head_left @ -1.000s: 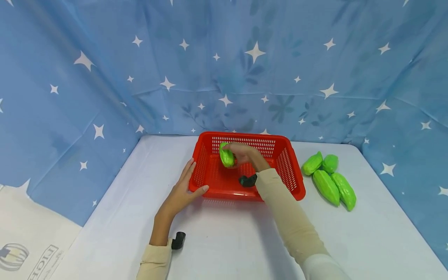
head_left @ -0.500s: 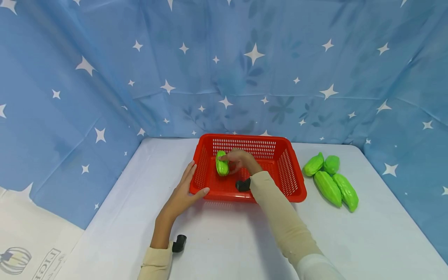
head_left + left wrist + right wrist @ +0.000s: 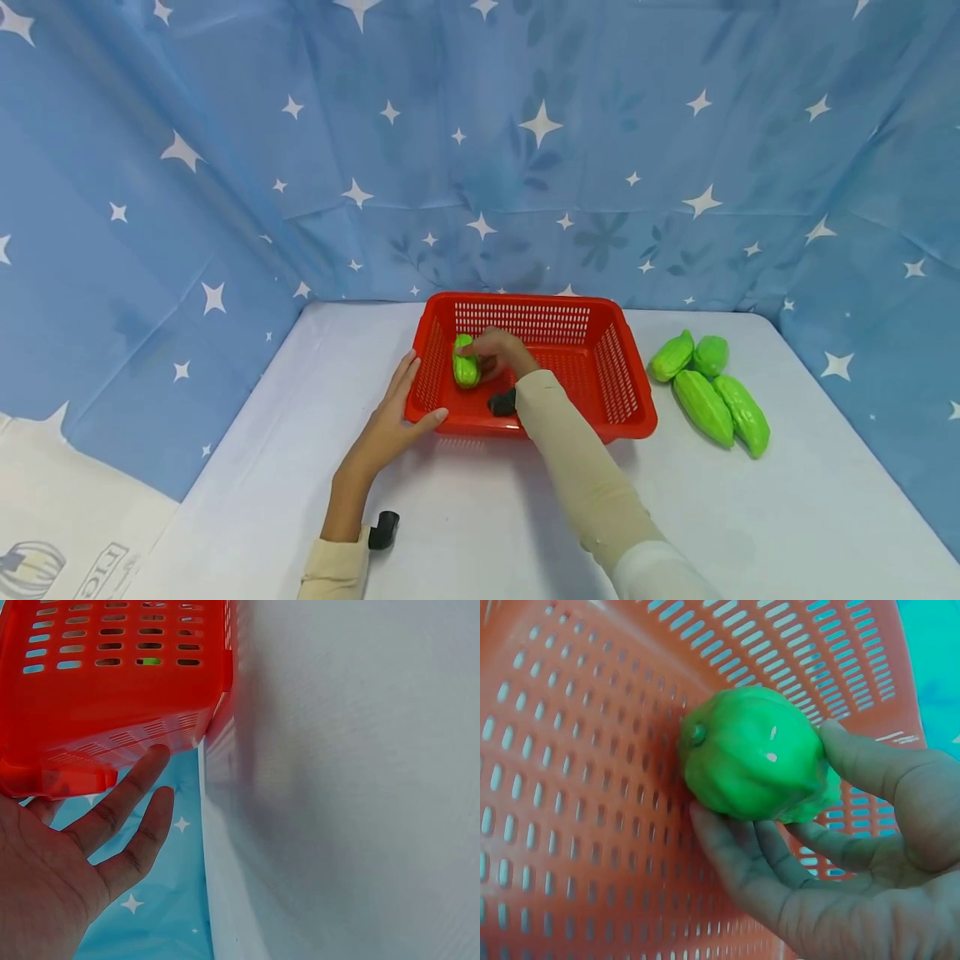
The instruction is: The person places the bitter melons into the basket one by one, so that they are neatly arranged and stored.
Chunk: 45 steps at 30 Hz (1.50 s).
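Note:
In the head view a red plastic basket (image 3: 525, 425) stands on the white table. My right hand (image 3: 498, 348) is inside its left half and holds a bright green, ridged, gourd-like fruit (image 3: 466, 372). Seen from the right wrist, the thumb is on one side of the fruit (image 3: 746, 754) and the fingers are on the other, low over the slotted basket floor. Whether it touches the floor I cannot tell. My left hand (image 3: 386, 429) rests against the basket's left end, fingers extended along the outside and thumb at the front rim. In the left wrist view those fingers (image 3: 124, 802) are spread beside the basket wall.
Right of the basket, several similar green fruits (image 3: 705, 408) lie grouped on the table (image 3: 465, 533). A blue star-patterned curtain (image 3: 480, 167) rises behind and at both sides. A black wrist camera (image 3: 384, 530) sits on the left forearm.
My right hand has carried the green fruit left and lower into the basket's left side. My left hand keeps its place at the basket. The fruits on the table have not moved.

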{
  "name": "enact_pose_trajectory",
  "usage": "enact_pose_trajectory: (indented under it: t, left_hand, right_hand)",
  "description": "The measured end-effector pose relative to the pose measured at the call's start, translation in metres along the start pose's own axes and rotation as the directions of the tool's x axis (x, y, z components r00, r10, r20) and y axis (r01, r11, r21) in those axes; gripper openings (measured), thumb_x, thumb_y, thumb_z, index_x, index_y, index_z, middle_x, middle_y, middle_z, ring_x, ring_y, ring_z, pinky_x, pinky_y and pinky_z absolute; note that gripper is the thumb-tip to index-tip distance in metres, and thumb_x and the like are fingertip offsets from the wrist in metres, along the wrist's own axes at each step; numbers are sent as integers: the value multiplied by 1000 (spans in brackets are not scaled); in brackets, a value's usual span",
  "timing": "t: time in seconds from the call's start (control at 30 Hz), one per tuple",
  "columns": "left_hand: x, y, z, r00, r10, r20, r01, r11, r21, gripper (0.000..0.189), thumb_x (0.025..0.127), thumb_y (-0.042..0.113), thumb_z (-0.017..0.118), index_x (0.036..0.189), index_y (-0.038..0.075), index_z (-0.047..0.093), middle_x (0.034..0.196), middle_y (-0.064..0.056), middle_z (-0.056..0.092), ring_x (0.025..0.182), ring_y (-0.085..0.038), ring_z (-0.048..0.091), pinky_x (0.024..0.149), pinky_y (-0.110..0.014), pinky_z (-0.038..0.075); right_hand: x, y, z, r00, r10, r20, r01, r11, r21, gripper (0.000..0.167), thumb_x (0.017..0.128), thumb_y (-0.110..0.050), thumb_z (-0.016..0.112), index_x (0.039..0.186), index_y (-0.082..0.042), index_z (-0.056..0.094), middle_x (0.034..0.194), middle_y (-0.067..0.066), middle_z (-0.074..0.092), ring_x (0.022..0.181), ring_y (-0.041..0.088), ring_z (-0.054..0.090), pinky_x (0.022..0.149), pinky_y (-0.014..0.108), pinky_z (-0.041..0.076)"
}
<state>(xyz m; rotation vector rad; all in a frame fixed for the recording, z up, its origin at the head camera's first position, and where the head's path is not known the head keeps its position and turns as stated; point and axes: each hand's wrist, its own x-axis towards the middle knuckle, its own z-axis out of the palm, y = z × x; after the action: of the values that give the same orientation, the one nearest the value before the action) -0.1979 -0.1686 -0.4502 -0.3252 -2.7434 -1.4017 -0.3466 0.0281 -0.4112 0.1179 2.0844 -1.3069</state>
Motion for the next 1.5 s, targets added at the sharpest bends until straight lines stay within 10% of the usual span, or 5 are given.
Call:
enact_pose_trajectory:
  t: [0.47,1.5]
  left_hand:
    - [-2,0,-1,1000,-7,5,7,1000,-8,95,84,62,65,157,32,13,161,24,3,150,-24,20,107,-62,38]
    - [-1,1,1,1000,-9,-5,9,1000,-13,94,84,59,66,157,30,14,161,23,4,151,-23,17,109,-63,36]
  right_hand:
    - [6,-6,11,997,62,-46,-61,998,17,48,88,-30,73,119,-4,48,106,16,60,94,31,67,75,42,61]
    - [2,-6,8,999,53,-13,-53,999,-8,38,94,-26,66,118,-2,48,113,19,58,97,31,68,78,41,61]
